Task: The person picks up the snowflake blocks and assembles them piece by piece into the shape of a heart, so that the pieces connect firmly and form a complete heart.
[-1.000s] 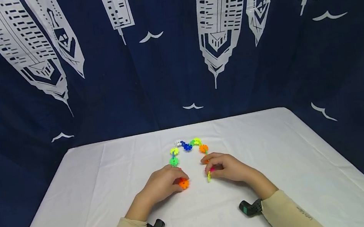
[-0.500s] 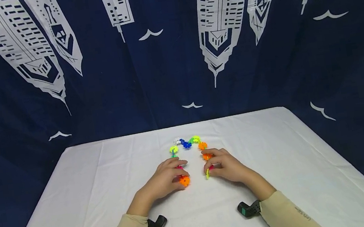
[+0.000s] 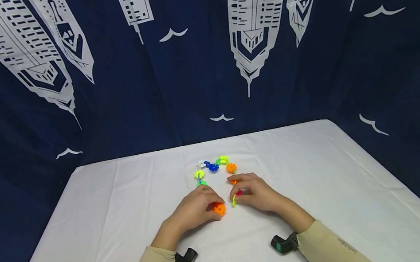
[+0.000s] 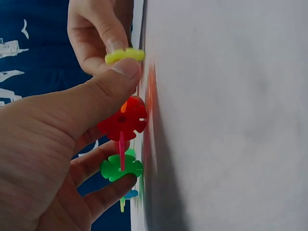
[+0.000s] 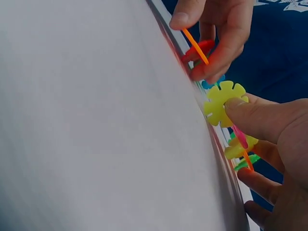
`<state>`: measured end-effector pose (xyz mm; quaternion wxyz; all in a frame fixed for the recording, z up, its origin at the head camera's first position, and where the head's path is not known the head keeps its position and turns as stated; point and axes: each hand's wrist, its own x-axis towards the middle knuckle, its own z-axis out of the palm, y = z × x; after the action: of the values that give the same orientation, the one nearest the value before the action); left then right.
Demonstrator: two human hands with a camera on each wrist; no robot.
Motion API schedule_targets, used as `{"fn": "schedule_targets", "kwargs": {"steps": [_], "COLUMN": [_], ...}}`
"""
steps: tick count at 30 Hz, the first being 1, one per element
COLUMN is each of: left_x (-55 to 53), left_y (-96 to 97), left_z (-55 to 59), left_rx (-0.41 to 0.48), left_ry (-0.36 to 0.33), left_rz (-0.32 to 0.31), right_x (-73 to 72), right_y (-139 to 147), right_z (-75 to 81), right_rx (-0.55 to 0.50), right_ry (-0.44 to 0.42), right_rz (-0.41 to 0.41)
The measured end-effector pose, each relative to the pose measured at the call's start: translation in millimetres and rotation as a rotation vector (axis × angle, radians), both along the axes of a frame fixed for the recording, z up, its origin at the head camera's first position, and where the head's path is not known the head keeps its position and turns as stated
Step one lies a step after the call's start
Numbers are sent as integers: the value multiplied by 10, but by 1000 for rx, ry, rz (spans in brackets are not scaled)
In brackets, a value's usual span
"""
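A chain of notched plastic snowflake discs lies in an arch, with a blue disc (image 3: 213, 167) and a white disc (image 3: 201, 164) at its far end. My left hand (image 3: 195, 207) pinches the orange disc (image 3: 219, 209) ending the left side. Behind it in the left wrist view come a red disc (image 4: 136, 120) and a green disc (image 4: 111, 168), the latter by my lower fingers. My right hand (image 3: 258, 192) pinches the yellow disc (image 5: 215, 107) at the other end between thumb and finger. A small gap separates the two end discs.
A white cloth covers the table (image 3: 324, 195). Behind its far edge hangs a dark blue curtain (image 3: 121, 98) with white buildings and birds. A black wrist device (image 3: 186, 259) sticks out at the left cuff, another black device (image 3: 284, 243) at the right.
My left hand has moved right with the orange disc, and my right hand slightly left with the yellow one. The gap between the end discs has narrowed.
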<state>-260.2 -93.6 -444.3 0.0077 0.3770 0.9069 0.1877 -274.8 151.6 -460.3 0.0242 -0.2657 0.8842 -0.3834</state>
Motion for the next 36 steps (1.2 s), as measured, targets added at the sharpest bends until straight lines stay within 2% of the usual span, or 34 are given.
{"fn": "schedule_targets", "kwargs": {"steps": [8,18,28,36], "left_x": [13,23,18,0], "left_y": [58,71,59,63], "left_z": [-13,-26,-44,-64], "left_rx": [1,29,77,71], "left_ry": [-18,-19,15,54], "left_rz": [58,62,15,-16], "right_x": [33,64,89,94], "right_y": [-96,-196,-238,-254], "right_z": [-8,-46,-92,-91], "right_rx": [-30,-53,-83,-70], "right_ry": [43,56,62,71], "right_rz": [-41,-80,-104,-108]}}
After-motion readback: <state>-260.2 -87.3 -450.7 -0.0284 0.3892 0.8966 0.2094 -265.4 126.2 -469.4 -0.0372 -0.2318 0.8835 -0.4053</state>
